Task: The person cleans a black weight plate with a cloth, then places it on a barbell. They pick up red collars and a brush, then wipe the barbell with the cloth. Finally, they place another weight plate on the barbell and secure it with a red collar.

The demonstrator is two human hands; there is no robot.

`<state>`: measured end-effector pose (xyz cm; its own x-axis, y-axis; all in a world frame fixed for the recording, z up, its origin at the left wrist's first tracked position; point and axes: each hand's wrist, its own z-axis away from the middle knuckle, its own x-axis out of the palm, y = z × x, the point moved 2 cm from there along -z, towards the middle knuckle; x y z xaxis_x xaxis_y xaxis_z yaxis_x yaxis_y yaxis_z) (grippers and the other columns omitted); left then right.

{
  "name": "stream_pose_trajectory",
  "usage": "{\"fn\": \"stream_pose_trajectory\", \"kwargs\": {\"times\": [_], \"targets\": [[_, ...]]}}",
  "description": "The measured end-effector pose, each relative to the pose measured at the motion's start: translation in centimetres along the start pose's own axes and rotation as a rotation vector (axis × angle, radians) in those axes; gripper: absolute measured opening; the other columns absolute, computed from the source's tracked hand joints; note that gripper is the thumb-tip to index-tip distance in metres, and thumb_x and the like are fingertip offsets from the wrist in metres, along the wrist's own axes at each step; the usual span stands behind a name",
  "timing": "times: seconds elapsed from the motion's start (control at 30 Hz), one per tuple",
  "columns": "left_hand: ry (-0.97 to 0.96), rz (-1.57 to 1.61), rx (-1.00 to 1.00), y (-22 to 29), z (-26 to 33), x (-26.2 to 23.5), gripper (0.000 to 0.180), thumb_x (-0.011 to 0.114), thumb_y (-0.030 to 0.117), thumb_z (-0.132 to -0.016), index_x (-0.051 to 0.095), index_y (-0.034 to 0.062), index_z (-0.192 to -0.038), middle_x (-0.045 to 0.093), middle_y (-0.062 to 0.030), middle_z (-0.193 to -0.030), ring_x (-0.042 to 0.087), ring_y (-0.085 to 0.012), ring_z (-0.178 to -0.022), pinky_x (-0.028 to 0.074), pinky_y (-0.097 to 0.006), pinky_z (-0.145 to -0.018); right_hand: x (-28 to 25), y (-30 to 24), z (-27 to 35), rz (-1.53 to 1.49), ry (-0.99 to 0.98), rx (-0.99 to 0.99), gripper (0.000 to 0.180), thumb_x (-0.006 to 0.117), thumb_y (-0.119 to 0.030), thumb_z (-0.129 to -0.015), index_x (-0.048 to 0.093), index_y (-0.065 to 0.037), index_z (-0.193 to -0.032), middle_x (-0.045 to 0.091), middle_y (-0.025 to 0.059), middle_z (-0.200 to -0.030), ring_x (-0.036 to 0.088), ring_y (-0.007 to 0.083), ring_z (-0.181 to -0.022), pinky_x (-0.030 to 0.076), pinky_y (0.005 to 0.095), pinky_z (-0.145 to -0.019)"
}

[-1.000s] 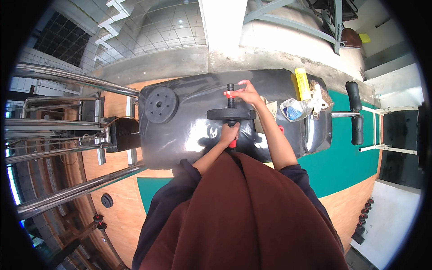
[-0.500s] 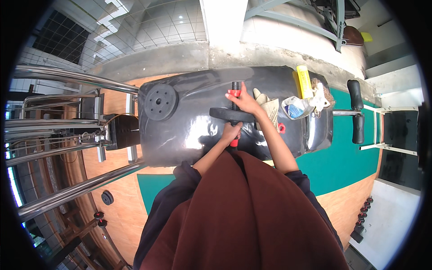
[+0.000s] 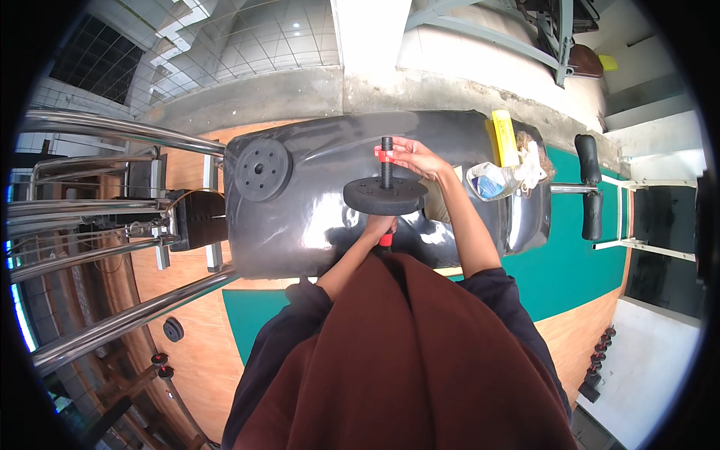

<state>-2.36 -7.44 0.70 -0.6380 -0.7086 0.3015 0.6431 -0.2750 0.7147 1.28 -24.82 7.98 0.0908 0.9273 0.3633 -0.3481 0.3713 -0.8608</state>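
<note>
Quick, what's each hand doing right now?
Left hand: closed around the lower end of the dumbbell bar, under the black weight plate.
Right hand: fingers pinching the red collar near the bar's top.

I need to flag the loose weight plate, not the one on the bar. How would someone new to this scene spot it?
Start at the big black padded surface in the middle of the view. The loose weight plate lies flat near its left end, beside the chrome rails. Unlike the other plate, which sits threaded on the bar between the left hand and right hand, nothing touches it and its centre hole is empty.
</note>
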Motion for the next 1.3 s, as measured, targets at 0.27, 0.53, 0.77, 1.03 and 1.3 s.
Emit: {"fn": "stream_pose_trajectory", "kwargs": {"times": [0.27, 0.53, 0.77, 1.03, 1.3], "targets": [[0.034, -0.066, 0.028, -1.3, -0.1, 0.2, 0.018, 0.051, 0.016, -0.086, 0.048, 0.0043, -0.073, 0.047, -0.0026, -0.053, 0.048, -0.0123, -0.043, 0.041, -0.027, -0.042, 1.4, 0.7, 0.1, 0.992, 0.564, 0.015, 0.071, 0.074, -0.032, -0.071, 0.039, 0.005, -0.120, 0.063, 0.0184, -0.088, 0.064, 0.0320, -0.079, 0.048, 0.0353, -0.076], [-0.098, 0.039, -0.060, -1.5, 0.1, -0.5, 0.019, 0.051, 0.016, -0.087, 0.047, 0.0055, -0.072, 0.048, -0.0028, -0.056, 0.049, -0.0119, -0.047, 0.042, -0.027, -0.046, -0.7, -0.2, -2.8, 0.568, 0.056, -0.044, 0.048, 0.069, -0.026, -0.075, 0.043, -0.009, -0.112, 0.059, 0.0046, -0.079, 0.057, 0.0135, -0.072, 0.046, 0.0279, -0.067], [0.019, -0.039, -0.025, -2.2, 0.9, 0.0, 0.013, 0.048, 0.010, -0.086, 0.047, 0.0057, -0.073, 0.047, -0.0014, -0.057, 0.048, -0.0111, -0.049, 0.043, -0.028, -0.049, 2.2, 1.8, -3.0, 1.138, 0.752, 0.207, 0.067, 0.064, -0.048, -0.069, 0.040, -0.005, -0.113, 0.062, 0.0213, -0.080, 0.061, 0.0397, -0.081, 0.045, 0.0432, -0.077], [-0.096, 0.087, -0.060, -1.1, 0.4, -0.3, 0.015, 0.051, 0.010, -0.084, 0.049, 0.0069, -0.070, 0.047, -0.0015, -0.054, 0.047, -0.0113, -0.046, 0.042, -0.027, -0.045, 0.6, 1.3, -1.3, -0.194, 0.107, 0.105, 0.050, 0.054, -0.035, -0.091, 0.043, -0.006, -0.131, 0.058, 0.0063, -0.114, 0.057, 0.0132, -0.097, 0.046, 0.0269, -0.082], [-0.024, 0.008, -0.044, -2.2, 0.8, -0.4, 0.013, 0.051, 0.011, -0.084, 0.050, 0.0055, -0.072, 0.050, -0.0031, -0.057, 0.050, -0.0120, -0.048, 0.043, -0.027, -0.047, 2.3, 2.0, -1.5, 0.650, 0.484, 0.318, 0.074, 0.073, -0.042, -0.073, 0.044, 0.003, -0.123, 0.064, 0.0089, -0.098, 0.062, 0.0189, -0.088, 0.047, 0.0290, -0.080]]}}
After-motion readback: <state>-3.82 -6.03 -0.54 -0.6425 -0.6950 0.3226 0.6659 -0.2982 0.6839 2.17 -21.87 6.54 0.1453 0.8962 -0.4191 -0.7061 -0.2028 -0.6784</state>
